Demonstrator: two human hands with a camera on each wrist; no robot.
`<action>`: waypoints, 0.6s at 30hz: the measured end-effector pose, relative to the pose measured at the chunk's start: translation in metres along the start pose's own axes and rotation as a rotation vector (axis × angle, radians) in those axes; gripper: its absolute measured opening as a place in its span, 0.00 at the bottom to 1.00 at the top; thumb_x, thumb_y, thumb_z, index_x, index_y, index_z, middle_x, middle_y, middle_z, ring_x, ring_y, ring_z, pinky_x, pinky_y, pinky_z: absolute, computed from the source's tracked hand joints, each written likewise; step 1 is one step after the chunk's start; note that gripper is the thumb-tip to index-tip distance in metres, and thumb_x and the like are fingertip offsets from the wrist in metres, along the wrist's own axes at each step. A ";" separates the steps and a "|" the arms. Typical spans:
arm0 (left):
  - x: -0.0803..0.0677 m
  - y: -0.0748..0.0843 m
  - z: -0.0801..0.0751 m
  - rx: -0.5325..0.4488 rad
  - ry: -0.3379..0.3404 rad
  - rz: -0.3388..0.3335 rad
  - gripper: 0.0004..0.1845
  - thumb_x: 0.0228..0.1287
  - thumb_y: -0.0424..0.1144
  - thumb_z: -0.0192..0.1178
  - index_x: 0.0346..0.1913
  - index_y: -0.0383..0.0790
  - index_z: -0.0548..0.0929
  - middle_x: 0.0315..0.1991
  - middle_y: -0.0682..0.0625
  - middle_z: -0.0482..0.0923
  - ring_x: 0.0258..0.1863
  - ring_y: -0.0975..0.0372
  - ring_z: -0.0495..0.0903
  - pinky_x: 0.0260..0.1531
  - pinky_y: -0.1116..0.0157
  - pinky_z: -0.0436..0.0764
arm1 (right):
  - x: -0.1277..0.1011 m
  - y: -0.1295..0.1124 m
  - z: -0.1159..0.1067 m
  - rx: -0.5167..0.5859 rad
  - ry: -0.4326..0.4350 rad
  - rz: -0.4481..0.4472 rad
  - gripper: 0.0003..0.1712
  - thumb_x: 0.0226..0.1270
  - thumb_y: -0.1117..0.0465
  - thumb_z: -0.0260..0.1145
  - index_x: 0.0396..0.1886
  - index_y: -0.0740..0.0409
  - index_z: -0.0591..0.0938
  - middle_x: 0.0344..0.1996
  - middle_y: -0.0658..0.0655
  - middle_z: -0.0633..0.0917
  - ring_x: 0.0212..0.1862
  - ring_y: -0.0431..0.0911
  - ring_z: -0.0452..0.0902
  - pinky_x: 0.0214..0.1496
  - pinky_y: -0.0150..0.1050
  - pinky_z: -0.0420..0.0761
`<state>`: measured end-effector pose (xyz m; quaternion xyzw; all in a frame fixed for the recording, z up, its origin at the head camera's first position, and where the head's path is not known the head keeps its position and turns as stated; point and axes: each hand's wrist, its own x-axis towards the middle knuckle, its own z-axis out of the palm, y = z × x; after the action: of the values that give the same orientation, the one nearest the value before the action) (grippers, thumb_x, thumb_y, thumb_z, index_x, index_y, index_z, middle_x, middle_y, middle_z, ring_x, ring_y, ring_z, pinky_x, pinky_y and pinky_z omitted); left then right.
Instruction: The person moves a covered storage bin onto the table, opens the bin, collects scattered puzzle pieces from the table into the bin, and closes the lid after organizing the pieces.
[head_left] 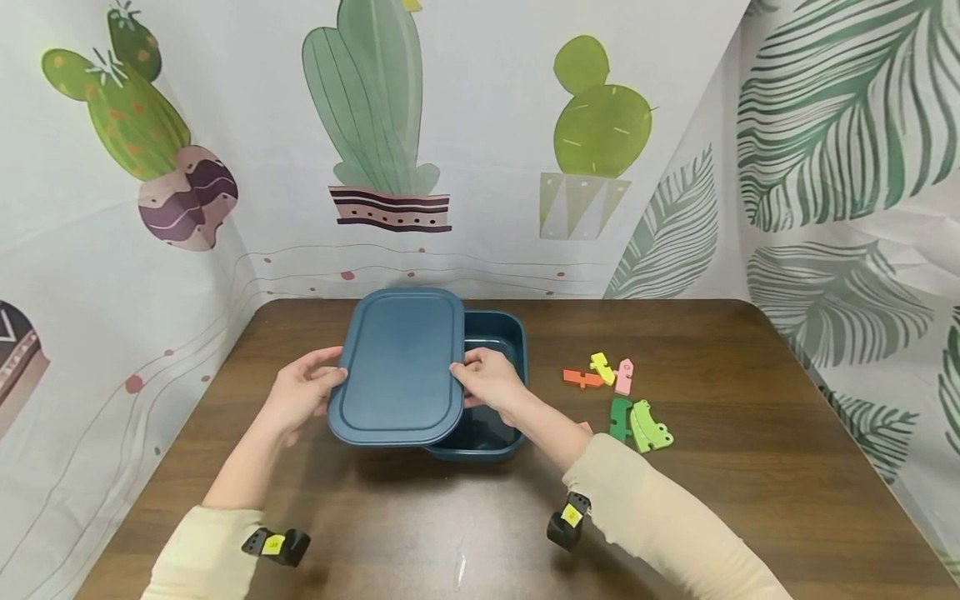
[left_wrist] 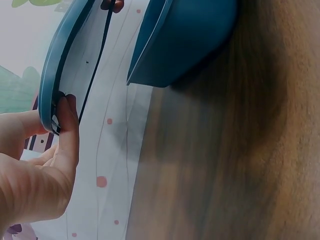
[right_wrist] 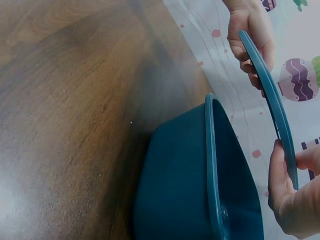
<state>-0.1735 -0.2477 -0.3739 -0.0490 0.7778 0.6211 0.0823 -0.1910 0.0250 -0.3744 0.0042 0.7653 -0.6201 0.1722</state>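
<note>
Both hands hold a flat blue lid (head_left: 397, 367) with rounded corners. On its left long edge my left hand (head_left: 298, 390) pinches the rim between thumb and fingers. My right hand (head_left: 491, 382) pinches the opposite edge the same way. Below and to the right stands a deep blue box (head_left: 517, 333) with its top uncovered; the lid overlaps its left part in the head view. From the right wrist view, the lid (right_wrist: 274, 102) hangs above the level of the box rim (right_wrist: 212, 165), apart from it. Part of the box interior is hidden by the lid and right hand.
Right of the box lie small puzzle-like pieces: orange (head_left: 582, 378), yellow (head_left: 602, 367), pink (head_left: 624, 377), dark green (head_left: 620, 418) and a light green frog-like one (head_left: 650, 427). Another pinkish piece (head_left: 585, 427) is partly behind the right forearm. A printed cloth (head_left: 495, 250) hangs behind the brown table (head_left: 712, 517).
</note>
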 end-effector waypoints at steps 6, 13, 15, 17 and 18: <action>-0.003 -0.003 -0.008 0.002 -0.001 -0.003 0.29 0.65 0.36 0.54 0.67 0.35 0.59 0.38 0.54 0.80 0.29 0.65 0.82 0.32 0.65 0.83 | 0.000 -0.001 0.007 -0.014 -0.012 -0.013 0.16 0.64 0.59 0.60 0.47 0.64 0.75 0.33 0.57 0.85 0.27 0.41 0.81 0.32 0.37 0.83; -0.007 -0.007 -0.019 0.025 0.003 -0.002 0.30 0.65 0.38 0.55 0.67 0.35 0.60 0.36 0.57 0.80 0.29 0.65 0.82 0.33 0.64 0.83 | 0.000 -0.002 0.016 -0.008 -0.023 -0.020 0.16 0.64 0.58 0.60 0.46 0.64 0.74 0.33 0.56 0.84 0.28 0.42 0.81 0.33 0.38 0.83; -0.008 -0.008 -0.022 0.026 0.001 0.000 0.30 0.64 0.38 0.55 0.67 0.35 0.60 0.36 0.57 0.80 0.29 0.65 0.82 0.33 0.64 0.83 | 0.000 -0.002 0.018 -0.005 -0.028 -0.026 0.16 0.64 0.58 0.60 0.46 0.64 0.74 0.33 0.56 0.84 0.28 0.42 0.81 0.32 0.37 0.83; -0.010 -0.008 -0.024 0.021 -0.002 -0.001 0.30 0.64 0.38 0.56 0.67 0.35 0.60 0.35 0.58 0.80 0.30 0.65 0.82 0.33 0.65 0.83 | 0.000 -0.002 0.020 0.001 -0.032 -0.031 0.15 0.64 0.58 0.60 0.45 0.64 0.75 0.32 0.56 0.84 0.28 0.42 0.81 0.31 0.36 0.83; -0.010 -0.009 -0.026 0.018 -0.004 -0.002 0.30 0.64 0.38 0.56 0.67 0.35 0.60 0.35 0.58 0.80 0.30 0.65 0.82 0.33 0.65 0.83 | 0.000 -0.002 0.021 0.005 -0.034 -0.032 0.15 0.64 0.59 0.61 0.45 0.64 0.75 0.32 0.56 0.84 0.28 0.42 0.81 0.30 0.36 0.83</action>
<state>-0.1638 -0.2748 -0.3747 -0.0478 0.7832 0.6141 0.0849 -0.1860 0.0043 -0.3760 -0.0178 0.7607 -0.6247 0.1753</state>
